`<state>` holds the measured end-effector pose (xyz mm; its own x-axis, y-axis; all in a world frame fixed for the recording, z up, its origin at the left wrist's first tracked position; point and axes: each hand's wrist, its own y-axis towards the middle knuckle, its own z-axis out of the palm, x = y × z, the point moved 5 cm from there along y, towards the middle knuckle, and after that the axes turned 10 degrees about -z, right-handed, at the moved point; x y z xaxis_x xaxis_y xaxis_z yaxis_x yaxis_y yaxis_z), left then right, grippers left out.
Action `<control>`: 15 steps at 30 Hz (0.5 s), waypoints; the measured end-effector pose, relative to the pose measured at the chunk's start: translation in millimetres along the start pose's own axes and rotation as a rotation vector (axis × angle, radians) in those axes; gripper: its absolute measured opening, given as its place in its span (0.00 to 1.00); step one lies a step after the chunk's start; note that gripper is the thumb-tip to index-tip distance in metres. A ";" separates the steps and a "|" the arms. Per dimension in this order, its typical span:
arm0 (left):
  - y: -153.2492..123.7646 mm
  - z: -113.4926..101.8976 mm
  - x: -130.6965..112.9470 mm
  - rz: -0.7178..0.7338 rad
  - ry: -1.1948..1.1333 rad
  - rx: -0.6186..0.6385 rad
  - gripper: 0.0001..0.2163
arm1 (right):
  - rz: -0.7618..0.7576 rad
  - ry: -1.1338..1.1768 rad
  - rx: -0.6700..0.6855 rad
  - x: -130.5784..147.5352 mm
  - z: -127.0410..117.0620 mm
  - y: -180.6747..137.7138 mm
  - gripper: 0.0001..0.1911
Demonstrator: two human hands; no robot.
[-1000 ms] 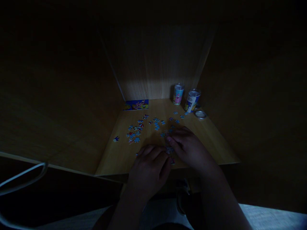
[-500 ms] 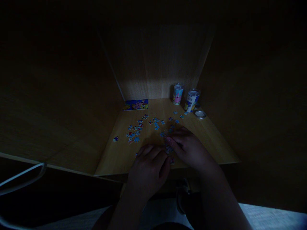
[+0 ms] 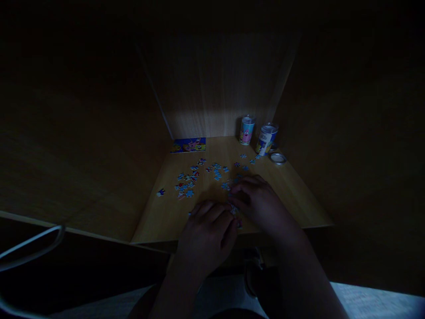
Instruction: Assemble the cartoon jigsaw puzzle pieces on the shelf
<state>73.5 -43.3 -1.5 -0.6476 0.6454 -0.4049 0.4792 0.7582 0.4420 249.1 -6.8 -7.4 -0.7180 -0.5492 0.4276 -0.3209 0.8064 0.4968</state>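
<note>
The scene is very dark. Both of my hands rest on a small wooden desk near its front edge. My left hand lies knuckles up with its fingers curled down over some joined puzzle pieces that peek out between the hands. My right hand sits just beside it, its fingertips bent and pressed together at those same pieces. Loose puzzle pieces lie scattered over the desk beyond my hands.
A picture card lies at the back left of the desk. Two small printed cans stand at the back right, with a round lid beside them. Wooden walls close in the desk on three sides.
My right hand's fingers have curled in a little more over the pieces between the hands. My left hand has hardly moved.
</note>
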 end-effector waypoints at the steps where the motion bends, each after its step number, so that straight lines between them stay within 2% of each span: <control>1: -0.1 -0.1 0.0 0.000 0.002 0.001 0.03 | -0.002 0.006 0.003 -0.2 0.0 0.0 0.07; 7: 0.0 -2.5 -1.8 0.003 0.004 -0.003 0.03 | -0.001 0.077 -0.009 -2.7 -0.1 -0.7 0.08; 11: -0.5 -2.1 -1.0 -0.010 -0.003 0.003 0.03 | 0.038 0.201 -0.044 -1.2 -2.8 -1.9 0.08; 15: -0.5 -1.0 0.6 -0.020 -0.001 0.006 0.03 | 0.101 0.356 -0.017 -0.6 -1.5 -3.6 0.07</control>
<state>72.2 -43.4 -1.1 -0.6565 0.6306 -0.4140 0.4702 0.7712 0.4291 251.5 -9.6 -8.3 -0.4846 -0.5110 0.7099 -0.2463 0.8585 0.4498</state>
